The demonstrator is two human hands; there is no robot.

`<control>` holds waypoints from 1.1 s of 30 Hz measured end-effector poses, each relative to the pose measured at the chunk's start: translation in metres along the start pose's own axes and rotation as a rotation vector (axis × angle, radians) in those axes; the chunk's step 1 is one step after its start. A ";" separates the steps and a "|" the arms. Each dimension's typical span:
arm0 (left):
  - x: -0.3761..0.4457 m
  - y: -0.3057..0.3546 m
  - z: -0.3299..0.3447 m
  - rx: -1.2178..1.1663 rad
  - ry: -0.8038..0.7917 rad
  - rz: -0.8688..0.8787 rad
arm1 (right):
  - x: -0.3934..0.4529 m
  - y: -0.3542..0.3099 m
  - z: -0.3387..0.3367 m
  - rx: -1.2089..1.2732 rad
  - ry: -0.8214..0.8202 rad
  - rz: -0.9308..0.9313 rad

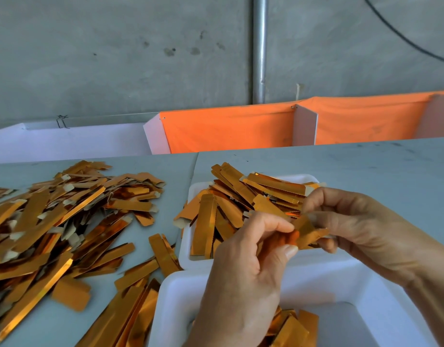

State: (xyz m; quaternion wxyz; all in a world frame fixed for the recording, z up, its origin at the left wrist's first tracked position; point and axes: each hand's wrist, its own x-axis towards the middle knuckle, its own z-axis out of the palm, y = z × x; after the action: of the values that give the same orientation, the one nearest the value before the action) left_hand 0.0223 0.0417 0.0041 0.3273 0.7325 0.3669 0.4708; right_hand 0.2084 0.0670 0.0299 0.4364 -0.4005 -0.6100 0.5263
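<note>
Both hands hold one shiny gold card strip (309, 232) above the white trays. My left hand (251, 274) pinches its left end between thumb and fingers. My right hand (356, 226) grips its right end with curled fingers. The strip is partly hidden by the fingers. Behind it, the far white tray (286, 177) is heaped with the same gold strips (231, 206). The near white tray (316, 279) under my hands holds a few more gold strips (296, 329) at its bottom.
A big loose pile of gold strips (61, 216) covers the grey table (366, 164) on the left. More strips (131, 309) lie by the near tray's left side. Orange cloth bins (228, 128) with white dividers stand behind the table, before a concrete wall with a metal pipe (259, 48).
</note>
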 end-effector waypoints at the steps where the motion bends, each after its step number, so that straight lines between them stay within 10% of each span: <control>1: 0.000 0.000 -0.001 0.014 0.007 -0.005 | 0.001 0.001 0.003 -0.015 0.023 -0.005; 33: 0.000 0.004 -0.006 0.208 0.057 0.036 | 0.002 0.005 -0.004 0.296 -0.095 0.064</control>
State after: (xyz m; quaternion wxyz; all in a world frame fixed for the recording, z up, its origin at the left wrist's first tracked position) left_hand 0.0174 0.0406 0.0091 0.2305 0.7554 0.4095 0.4566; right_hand 0.2121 0.0703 0.0251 0.4444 -0.3256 -0.5329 0.6423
